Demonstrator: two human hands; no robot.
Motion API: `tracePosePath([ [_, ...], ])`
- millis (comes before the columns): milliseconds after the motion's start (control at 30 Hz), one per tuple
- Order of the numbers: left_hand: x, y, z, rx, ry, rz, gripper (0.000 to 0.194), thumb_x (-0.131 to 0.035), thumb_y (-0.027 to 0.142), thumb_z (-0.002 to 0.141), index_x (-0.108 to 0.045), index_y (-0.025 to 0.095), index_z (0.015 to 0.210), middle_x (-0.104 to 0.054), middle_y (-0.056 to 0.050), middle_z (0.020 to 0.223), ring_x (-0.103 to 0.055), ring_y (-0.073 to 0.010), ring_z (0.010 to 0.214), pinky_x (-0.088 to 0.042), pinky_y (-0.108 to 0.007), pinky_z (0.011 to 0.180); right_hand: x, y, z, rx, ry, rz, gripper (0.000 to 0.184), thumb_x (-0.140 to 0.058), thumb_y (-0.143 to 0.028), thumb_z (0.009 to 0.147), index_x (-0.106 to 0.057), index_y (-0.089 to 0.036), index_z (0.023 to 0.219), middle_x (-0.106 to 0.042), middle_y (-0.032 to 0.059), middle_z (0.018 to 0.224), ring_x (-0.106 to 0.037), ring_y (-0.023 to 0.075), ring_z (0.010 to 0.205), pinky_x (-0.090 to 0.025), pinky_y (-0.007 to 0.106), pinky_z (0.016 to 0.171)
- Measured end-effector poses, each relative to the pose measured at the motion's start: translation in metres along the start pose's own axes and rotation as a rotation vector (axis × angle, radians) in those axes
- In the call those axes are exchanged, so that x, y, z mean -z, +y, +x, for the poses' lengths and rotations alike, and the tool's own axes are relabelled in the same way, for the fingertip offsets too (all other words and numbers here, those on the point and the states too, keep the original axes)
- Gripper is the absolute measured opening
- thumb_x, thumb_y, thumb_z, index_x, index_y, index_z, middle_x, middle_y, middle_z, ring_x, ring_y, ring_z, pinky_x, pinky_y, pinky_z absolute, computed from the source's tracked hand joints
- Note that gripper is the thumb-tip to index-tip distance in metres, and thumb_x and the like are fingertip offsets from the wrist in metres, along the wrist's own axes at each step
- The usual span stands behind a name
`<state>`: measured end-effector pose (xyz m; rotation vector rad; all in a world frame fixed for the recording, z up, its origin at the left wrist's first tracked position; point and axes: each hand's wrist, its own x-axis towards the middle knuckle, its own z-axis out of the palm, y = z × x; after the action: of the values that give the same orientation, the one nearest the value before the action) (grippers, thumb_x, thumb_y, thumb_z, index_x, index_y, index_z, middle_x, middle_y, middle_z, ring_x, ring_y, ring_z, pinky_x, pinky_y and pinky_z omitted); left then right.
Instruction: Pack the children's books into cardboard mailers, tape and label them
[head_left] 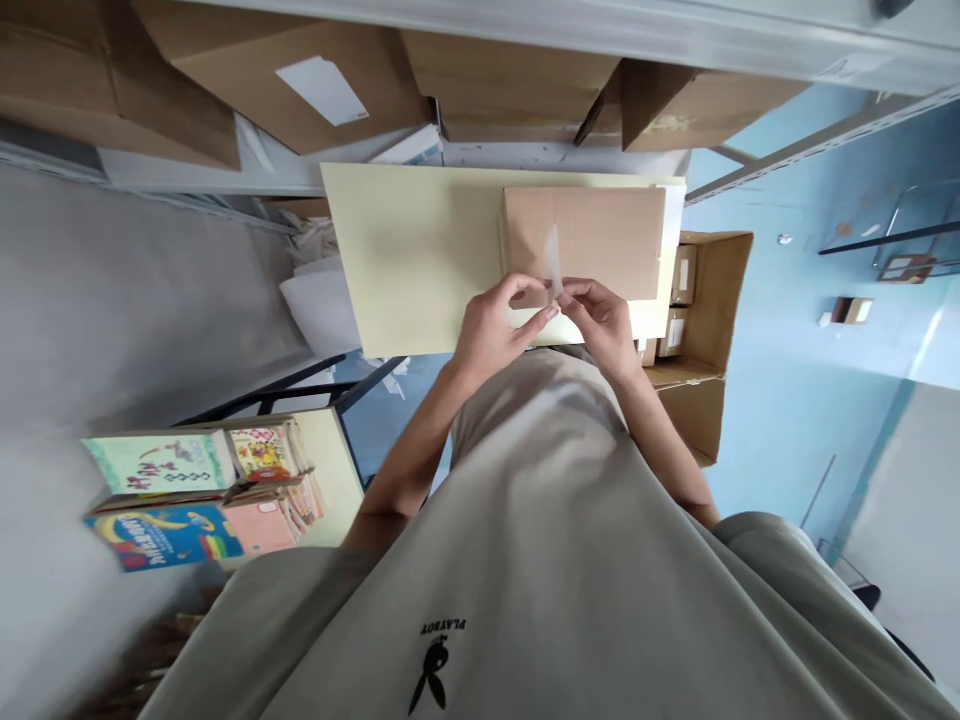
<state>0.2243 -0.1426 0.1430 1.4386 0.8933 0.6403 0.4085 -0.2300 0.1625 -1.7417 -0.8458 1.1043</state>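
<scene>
the left hand (487,325) and the right hand (606,325) each pinch the near end of a translucent strip (553,255) between thumb and fingertips. the strip extends over a cardboard box (607,240), which lies on a pale yellow tabletop (420,260). for good control, the grip should be light and close to the strip's edges, with the strip kept free of folds. the box's contents are not visible. right of the tabletop, an open carton (718,310) contains smaller boxes (675,332) bearing white labels.
</scene>
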Motion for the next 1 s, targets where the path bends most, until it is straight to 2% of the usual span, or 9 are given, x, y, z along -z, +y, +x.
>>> tracePosePath([
  [133, -0.014, 0.008, 0.006, 0.027, 0.097, 0.053, 0.046, -0.103, 0.059, 0.090, -0.077, 0.029, 0.113, -0.089, -0.005, 0.121, -0.085, -0.0299, 0.119, -0.066, -0.046, 0.117, 0.011, -0.006, 0.008, 0.009, -0.102, 0.025, 0.064, -0.080, -0.091, 0.098, -0.084, -0.030, 0.115, -0.083, 0.0094, 0.136, -0.082, 0.0277, 0.123, -0.069, 0.044, 0.107],
  [267, -0.033, 0.012, 0.009, 0.026, 0.181, 0.030, 0.048, -0.092, 0.072, 0.098, -0.076, 0.028, 0.109, -0.088, -0.007, 0.118, -0.084, -0.0280, 0.116, -0.068, -0.044, 0.111, 0.030, -0.005, 0.015, 0.046, -0.146, 0.066, 0.059, -0.082, -0.087, 0.099, -0.086, -0.030, 0.116, -0.084, 0.0104, 0.137, -0.082, 0.0291, 0.124, -0.070, 0.048, 0.109],
  [367, -0.045, 0.005, 0.012, 0.069, 0.269, -0.062, 0.056, -0.085, 0.081, 0.099, -0.074, 0.027, 0.106, -0.086, -0.008, 0.111, -0.084, -0.0262, 0.107, -0.069, -0.042, 0.100, 0.051, 0.011, 0.023, 0.046, -0.123, 0.090, 0.055, -0.083, -0.082, 0.101, -0.085, -0.028, 0.112, -0.085, 0.0097, 0.125, -0.082, 0.0273, 0.116, -0.069, 0.046, 0.105],
  [500, -0.059, -0.008, 0.018, 0.219, 0.332, -0.189, 0.062, -0.086, 0.086, 0.094, -0.070, 0.028, 0.103, -0.083, -0.006, 0.102, -0.084, -0.0258, 0.105, -0.069, -0.039, 0.092, 0.083, 0.042, 0.037, -0.015, -0.023, 0.077, 0.054, -0.086, -0.081, 0.098, -0.081, -0.027, 0.106, -0.084, 0.0055, 0.108, -0.080, 0.0228, 0.101, -0.067, 0.041, 0.098],
  [600, -0.068, -0.011, 0.021, 0.299, 0.340, -0.273, 0.063, -0.084, 0.088, 0.093, -0.065, 0.028, 0.102, -0.084, -0.006, 0.106, -0.085, -0.0268, 0.112, -0.070, -0.038, 0.091, 0.105, 0.060, 0.045, -0.056, 0.024, 0.060, 0.055, -0.089, -0.081, 0.094, -0.079, -0.028, 0.103, -0.082, 0.0039, 0.103, -0.077, 0.0208, 0.093, -0.066, 0.039, 0.089],
  [667, -0.075, -0.011, 0.024, 0.328, 0.346, -0.298, 0.064, -0.082, 0.089, 0.094, -0.064, 0.028, 0.102, -0.085, -0.007, 0.112, -0.085, -0.0280, 0.118, -0.071, -0.039, 0.092, 0.115, 0.067, 0.048, -0.095, 0.009, 0.071, 0.056, -0.090, -0.081, 0.092, -0.078, -0.027, 0.101, -0.081, 0.0033, 0.098, -0.074, 0.0199, 0.088, -0.065, 0.038, 0.084],
  [767, -0.086, -0.009, 0.027, 0.334, 0.368, -0.316, 0.065, -0.084, 0.089, 0.091, -0.065, 0.028, 0.104, -0.086, -0.009, 0.120, -0.085, -0.0300, 0.124, -0.071, -0.040, 0.095, 0.122, 0.070, 0.049, -0.167, -0.091, 0.153, 0.057, -0.089, -0.082, 0.091, -0.079, -0.026, 0.099, -0.079, 0.0026, 0.093, -0.074, 0.0189, 0.085, -0.065, 0.037, 0.083],
  [867, -0.099, -0.009, 0.030, 0.333, 0.375, -0.296, 0.068, -0.082, 0.093, 0.091, -0.067, 0.028, 0.106, -0.087, -0.010, 0.123, -0.085, -0.0307, 0.125, -0.070, -0.041, 0.095, 0.120, 0.066, 0.049, -0.244, -0.192, 0.276, 0.061, -0.092, -0.086, 0.086, -0.079, -0.028, 0.098, -0.082, 0.0032, 0.098, -0.077, 0.0189, 0.088, -0.067, 0.037, 0.086],
  [1000, -0.114, -0.006, 0.036, 0.326, 0.360, -0.278, 0.072, -0.079, 0.097, 0.091, -0.068, 0.028, 0.108, -0.087, -0.010, 0.126, -0.086, -0.0297, 0.123, -0.069, -0.040, 0.095, 0.115, 0.063, 0.054, -0.364, -0.185, 0.428, 0.068, -0.099, -0.091, 0.072, -0.076, -0.029, 0.092, -0.085, 0.0047, 0.102, -0.079, 0.0199, 0.091, -0.068, 0.034, 0.082],
])
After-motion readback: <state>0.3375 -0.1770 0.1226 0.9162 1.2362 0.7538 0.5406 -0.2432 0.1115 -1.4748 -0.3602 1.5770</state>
